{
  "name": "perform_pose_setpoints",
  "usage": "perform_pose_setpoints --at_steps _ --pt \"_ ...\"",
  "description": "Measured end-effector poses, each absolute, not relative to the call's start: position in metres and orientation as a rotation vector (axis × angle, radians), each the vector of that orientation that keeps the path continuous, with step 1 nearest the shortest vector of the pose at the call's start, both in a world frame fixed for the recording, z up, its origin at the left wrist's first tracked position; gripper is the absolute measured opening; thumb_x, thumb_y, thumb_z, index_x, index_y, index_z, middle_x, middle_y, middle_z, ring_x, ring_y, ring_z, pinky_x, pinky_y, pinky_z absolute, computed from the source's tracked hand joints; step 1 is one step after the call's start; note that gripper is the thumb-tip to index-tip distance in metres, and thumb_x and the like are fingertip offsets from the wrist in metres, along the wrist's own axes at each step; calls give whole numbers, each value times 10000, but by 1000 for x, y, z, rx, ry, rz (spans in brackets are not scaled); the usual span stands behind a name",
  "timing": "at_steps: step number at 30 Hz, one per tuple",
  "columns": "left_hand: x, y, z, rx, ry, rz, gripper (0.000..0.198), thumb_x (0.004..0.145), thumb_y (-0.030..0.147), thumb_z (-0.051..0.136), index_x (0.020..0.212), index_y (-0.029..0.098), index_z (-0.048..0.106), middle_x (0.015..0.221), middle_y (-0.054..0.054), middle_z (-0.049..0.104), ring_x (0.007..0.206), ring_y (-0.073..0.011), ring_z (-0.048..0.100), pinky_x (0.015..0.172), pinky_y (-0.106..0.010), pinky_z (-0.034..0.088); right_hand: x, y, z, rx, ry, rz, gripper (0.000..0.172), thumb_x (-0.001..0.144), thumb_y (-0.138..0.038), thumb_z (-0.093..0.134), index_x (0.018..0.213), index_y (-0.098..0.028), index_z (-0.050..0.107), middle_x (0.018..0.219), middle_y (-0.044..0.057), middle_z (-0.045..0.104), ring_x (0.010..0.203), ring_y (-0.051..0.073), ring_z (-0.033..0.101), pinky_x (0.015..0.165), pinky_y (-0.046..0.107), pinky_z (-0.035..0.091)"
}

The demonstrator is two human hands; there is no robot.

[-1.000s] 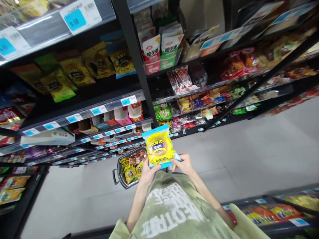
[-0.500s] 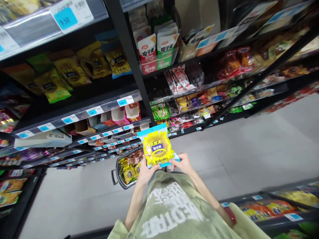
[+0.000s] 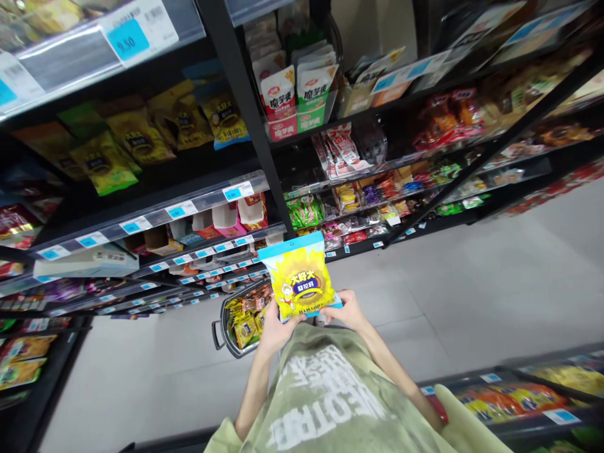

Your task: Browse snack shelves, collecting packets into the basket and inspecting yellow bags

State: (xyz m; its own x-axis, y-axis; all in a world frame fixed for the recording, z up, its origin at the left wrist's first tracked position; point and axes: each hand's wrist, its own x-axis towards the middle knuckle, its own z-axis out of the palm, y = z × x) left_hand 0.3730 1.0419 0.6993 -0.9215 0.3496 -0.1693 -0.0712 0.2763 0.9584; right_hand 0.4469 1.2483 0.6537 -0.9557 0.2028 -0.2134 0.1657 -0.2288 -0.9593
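Between my two hands is a yellow and light-blue bag of sunflower seeds (image 3: 302,277), its printed front turned up towards me. My left hand (image 3: 275,327) pinches its lower left corner, and my right hand (image 3: 348,311) grips the lower right corner. The fingers behind the bag are hidden. Below and left of it, a black-rimmed shopping basket (image 3: 231,343) stands on the floor, partly covered by my left hand and the bag. Several yellow and brown packets (image 3: 245,328) lie in the basket.
Shelves at the left carry more seed bags (image 3: 141,138) above a rail of price tags (image 3: 182,209). Pouches in red and green (image 3: 314,91) stand on the shelf beyond a black post (image 3: 240,94). Behind me at the lower right is another shelf of orange packets (image 3: 523,396). Grey floor tiles (image 3: 401,296) lie between.
The bag has tilted slightly, so its front faces me more fully and its top edge sits a little further right. Both hands keep their hold.
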Motion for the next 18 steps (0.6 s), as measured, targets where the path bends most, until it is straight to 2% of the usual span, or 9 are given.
perform_pose_setpoints --at_steps 7,18 --pt "373 1043 706 277 2164 1679 524 613 239 899 1073 183 654 1105 -91 739 1038 -294 684 926 -376 536 451 1247 651 -428 -1952 2353 395 658 -459 869 467 -172 676 461 55 650 372 129 519 410 248 407" --pt "376 1041 701 306 2164 1650 521 654 279 878 1110 171 650 1095 -101 743 1017 -292 692 890 -375 552 454 1246 653 -444 -1947 2345 382 653 -443 862 462 -174 669 456 52 646 380 135 529 421 247 404"
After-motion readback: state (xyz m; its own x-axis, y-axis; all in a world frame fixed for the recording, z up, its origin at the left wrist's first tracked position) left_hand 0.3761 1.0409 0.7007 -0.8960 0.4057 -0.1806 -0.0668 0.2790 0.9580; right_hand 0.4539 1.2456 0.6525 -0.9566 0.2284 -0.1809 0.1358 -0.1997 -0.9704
